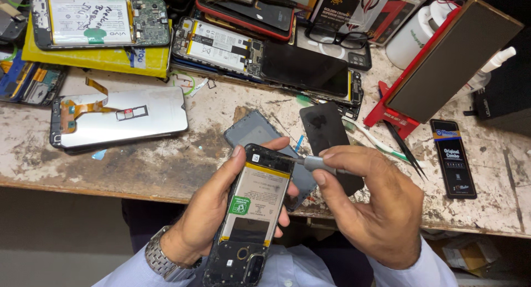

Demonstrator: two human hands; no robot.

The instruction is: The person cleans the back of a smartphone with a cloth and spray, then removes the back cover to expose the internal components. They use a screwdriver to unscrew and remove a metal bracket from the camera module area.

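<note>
Opened phone under the screwdriver

Left hand [213,209] wraps the opened phone [250,220] from below, thumb and fingers clamped on its edges, above the bench's front edge. Back cover off; pale battery with a green sticker fills the middle, dark boards at both ends. Right hand [371,201] pinches a grey-handled screwdriver [316,163], tip at the phone's top corner. Just behind lie a grey back cover [251,131] and a black glass panel [323,129]. Farther out: tweezers [405,147], a detached screen [119,120] to the left, a red stand [395,118], more opened phones stacked at the back of the worn bench [138,165].
</note>
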